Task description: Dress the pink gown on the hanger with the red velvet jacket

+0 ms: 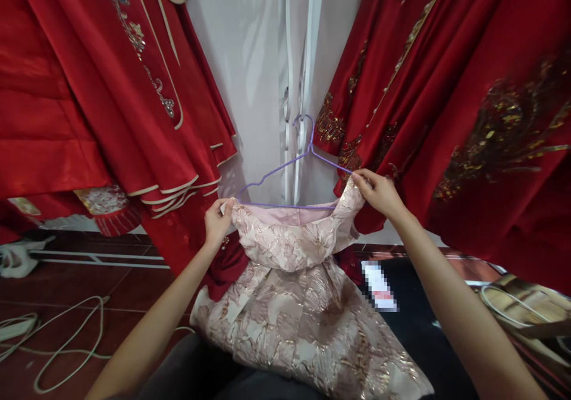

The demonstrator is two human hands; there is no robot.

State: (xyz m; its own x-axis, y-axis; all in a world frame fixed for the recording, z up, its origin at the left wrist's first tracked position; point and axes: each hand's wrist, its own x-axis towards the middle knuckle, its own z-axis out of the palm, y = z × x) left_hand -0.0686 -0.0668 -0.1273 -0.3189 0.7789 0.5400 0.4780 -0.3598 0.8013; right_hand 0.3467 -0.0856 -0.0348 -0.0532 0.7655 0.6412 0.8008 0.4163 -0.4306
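A pale pink dress (285, 305) with a shiny floral pattern hangs on a thin purple hanger (281, 165) and spreads down over my lap. My left hand (217, 221) pinches the dress's shoulder strap at the hanger's left end. At the other end, my right hand (377, 191) grips the right strap against the hanger arm. The hanger's hook points up in front of the white doors. Inside the neckline, a plain pink lining shows.
Red embroidered garments (147, 90) hang on the left, with more red gowns (446, 102) on the right. White doors (245, 49) stand behind. A white cable (100, 328) loops across the dark red floor. A cardboard box (530, 305) sits at the lower right.
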